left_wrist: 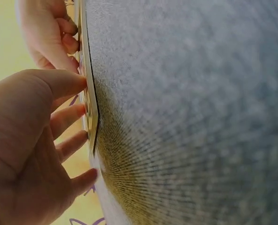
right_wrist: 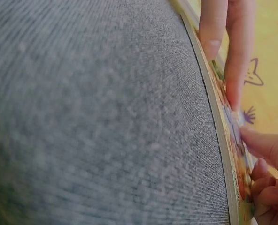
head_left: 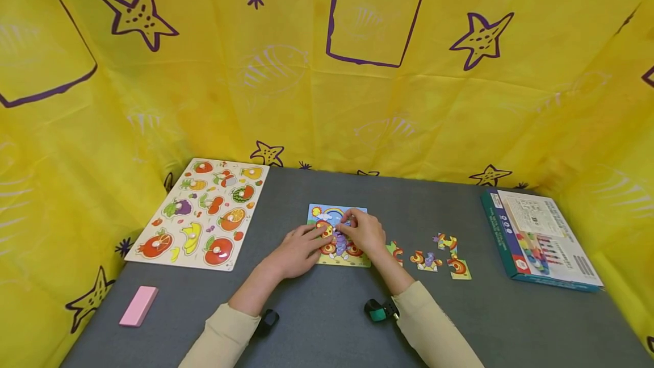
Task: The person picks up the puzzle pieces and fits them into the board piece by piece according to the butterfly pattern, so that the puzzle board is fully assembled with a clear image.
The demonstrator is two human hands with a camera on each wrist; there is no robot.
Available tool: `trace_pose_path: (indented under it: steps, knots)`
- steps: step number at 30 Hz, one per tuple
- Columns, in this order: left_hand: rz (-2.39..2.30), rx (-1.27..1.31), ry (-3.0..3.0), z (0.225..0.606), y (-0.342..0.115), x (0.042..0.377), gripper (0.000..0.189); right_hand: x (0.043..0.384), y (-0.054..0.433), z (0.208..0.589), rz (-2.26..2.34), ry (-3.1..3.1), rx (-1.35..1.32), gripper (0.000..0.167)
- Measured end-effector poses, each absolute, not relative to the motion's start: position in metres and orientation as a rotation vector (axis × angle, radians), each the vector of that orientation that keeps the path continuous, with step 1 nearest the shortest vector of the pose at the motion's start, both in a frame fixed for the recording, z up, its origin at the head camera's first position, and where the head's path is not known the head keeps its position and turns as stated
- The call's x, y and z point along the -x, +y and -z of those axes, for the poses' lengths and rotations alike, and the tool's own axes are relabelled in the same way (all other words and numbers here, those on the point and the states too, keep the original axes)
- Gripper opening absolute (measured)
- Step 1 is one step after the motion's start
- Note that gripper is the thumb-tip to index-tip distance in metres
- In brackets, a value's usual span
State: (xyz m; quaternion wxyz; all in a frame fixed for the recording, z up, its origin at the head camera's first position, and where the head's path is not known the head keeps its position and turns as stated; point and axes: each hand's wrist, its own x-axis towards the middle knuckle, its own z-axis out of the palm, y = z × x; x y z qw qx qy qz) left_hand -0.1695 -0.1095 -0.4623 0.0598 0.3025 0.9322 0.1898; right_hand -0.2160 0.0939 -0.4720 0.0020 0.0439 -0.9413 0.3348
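A small square jigsaw puzzle (head_left: 343,261) with a butterfly, sun and rainbow picture lies at the middle of the table. My left hand (head_left: 300,250) rests on its left part with fingers spread and fairly straight; the left wrist view shows the thumb and fingertips touching the board edge (left_wrist: 93,110). Over the puzzle's upper right, my right hand (head_left: 365,233) has thumb and index finger bent together at a puzzle piece, mostly hidden by the fingers. Its other fingers are curled in the right wrist view. Loose puzzle pieces (head_left: 460,268) lie right of the puzzle, one partly behind the right wrist.
On the left lies a fruit-and-vegetable peg board (head_left: 204,226), with a pink block (head_left: 138,306) nearer the front. A flat box (head_left: 549,237) with papers on it stands at the right. Yellow patterned cloth (head_left: 327,101) hangs behind the grey table (head_left: 317,328).
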Motion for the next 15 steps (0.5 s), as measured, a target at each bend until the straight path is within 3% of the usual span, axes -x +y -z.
trace_pose_path:
  steps: [9,15]
  knots:
    - [-0.599,-1.157,2.808,0.46,-0.101,0.175,0.031,0.219,0.099,0.474,-1.1,-2.928,-0.269,0.006]
    - [-0.564,-1.129,2.828,0.459,-0.1,0.175,0.037,0.22,0.112,0.476,-1.332,-2.872,-0.567,0.017]
